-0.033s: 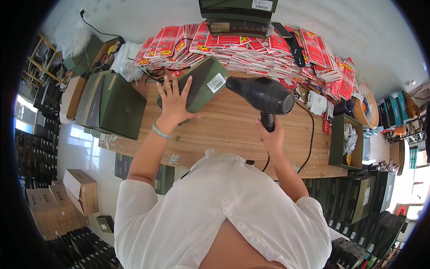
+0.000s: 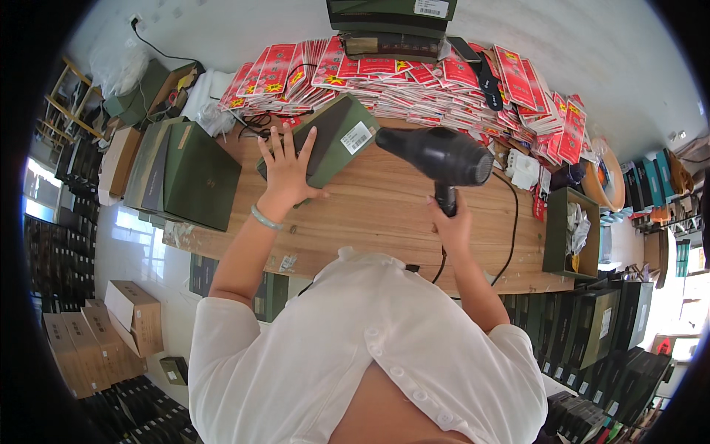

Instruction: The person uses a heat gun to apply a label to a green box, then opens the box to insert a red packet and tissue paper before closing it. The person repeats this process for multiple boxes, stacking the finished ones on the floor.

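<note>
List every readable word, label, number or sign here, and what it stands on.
None is clear enough to quote.
White barcode label on the green box under the left hand: too small.
White label on the dark green box at the back: too small.
Print on the red cards: too small and blurred.
Marks on the brown carton: blurred.

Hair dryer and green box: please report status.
Right hand gripping hair dryer. Left hand spread on green box. Nozzle toward white label, nothing visible between.
</note>
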Tool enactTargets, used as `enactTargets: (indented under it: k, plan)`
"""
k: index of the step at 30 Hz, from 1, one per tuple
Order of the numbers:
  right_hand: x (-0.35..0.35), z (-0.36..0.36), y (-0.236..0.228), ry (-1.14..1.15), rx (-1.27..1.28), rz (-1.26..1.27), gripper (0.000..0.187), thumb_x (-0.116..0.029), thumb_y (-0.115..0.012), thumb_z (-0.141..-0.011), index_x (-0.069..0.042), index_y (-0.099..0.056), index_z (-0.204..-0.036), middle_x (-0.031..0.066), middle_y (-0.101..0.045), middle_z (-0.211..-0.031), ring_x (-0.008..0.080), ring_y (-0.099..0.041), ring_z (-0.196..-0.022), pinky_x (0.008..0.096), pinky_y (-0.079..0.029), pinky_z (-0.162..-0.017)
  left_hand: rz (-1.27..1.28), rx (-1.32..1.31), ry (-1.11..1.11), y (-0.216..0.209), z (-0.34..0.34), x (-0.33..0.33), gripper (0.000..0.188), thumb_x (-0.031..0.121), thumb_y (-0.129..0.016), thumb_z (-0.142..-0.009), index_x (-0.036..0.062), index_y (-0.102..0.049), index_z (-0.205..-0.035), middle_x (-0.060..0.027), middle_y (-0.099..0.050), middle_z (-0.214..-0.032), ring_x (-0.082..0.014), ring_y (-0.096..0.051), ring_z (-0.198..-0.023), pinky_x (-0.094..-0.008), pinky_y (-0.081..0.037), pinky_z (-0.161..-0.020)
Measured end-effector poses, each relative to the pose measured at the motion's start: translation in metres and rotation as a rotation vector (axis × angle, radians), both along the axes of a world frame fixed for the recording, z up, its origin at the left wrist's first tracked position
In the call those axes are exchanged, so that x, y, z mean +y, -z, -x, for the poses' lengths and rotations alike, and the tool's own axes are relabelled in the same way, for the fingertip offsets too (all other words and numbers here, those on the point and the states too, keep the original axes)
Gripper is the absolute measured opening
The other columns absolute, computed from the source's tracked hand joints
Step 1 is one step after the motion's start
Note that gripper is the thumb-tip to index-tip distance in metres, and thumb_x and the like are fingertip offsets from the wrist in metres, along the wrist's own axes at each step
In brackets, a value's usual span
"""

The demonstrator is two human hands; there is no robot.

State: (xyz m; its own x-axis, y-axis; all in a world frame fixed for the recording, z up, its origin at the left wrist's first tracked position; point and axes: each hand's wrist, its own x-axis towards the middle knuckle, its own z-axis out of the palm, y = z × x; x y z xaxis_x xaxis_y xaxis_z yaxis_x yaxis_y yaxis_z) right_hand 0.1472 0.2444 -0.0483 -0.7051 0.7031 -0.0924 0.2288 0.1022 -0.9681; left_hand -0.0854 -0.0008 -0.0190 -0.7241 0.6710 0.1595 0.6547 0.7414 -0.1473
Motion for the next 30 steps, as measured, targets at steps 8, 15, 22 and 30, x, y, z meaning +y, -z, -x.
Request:
enactTargets:
  k: [8, 15, 22, 30]
  plan:
    - [0.093, -0.036, 0.085, 0.196, 0.012, 0.420, 0.036, -0.040, -0.076, -0.086, -0.009, -0.057, -0.086, 0.0020, -0.055, -0.059, 0.0126, -0.052, -0.044, 0.0263, -0.041, -0.039, 0.110, 0.016, -0.002, 0.007, -0.002, -0.013, 0.137, 0.041, -0.091, -0.046, 0.0311, -0.013, -0.158, -0.0290, -0.018, -0.154, -0.0494, -0.028, -0.135, -0.0678, -0.022, -0.106]
    - [0.139, -0.092, 0.202, 0.340, -0.038, 0.892, 0.049, -0.059, -0.070, -0.084, -0.013, -0.053, -0.087, 0.0026, -0.053, -0.062, 0.0125, -0.052, -0.051, 0.0270, -0.045, -0.046, 0.018, -0.148, 0.132, -0.036, -0.047, -0.040, 0.126, 0.033, -0.085, -0.048, 0.0301, -0.021, -0.156, -0.0305, -0.028, -0.145, -0.0503, -0.034, -0.126, -0.0616, -0.029, -0.102]
    - [0.164, -0.085, 0.274, 0.434, -0.470, 0.338, 0.067, -0.060, -0.062, -0.089, -0.003, -0.053, -0.123, 0.0127, -0.060, -0.095, 0.0259, -0.060, -0.083, 0.0387, -0.053, -0.072, -0.078, -0.364, 0.210, -0.047, -0.101, -0.037, 0.109, 0.035, -0.082, -0.052, 0.0297, -0.036, -0.151, -0.0312, -0.026, -0.150, -0.0498, -0.034, -0.128, -0.0588, -0.028, -0.106]
    - [0.046, 0.020, 0.034, -0.120, 0.154, -0.078, 0.044, 0.002, -0.068, -0.085, -0.005, -0.053, -0.126, 0.0147, -0.057, -0.114, 0.0287, -0.062, -0.105, 0.0356, -0.052, -0.090, -0.156, -0.299, 0.203, -0.032, -0.117, -0.034, 0.100, 0.036, -0.081, -0.051, 0.0323, -0.048, -0.145, -0.0312, -0.023, -0.152, -0.0478, -0.035, -0.126, -0.0567, -0.027, -0.104]
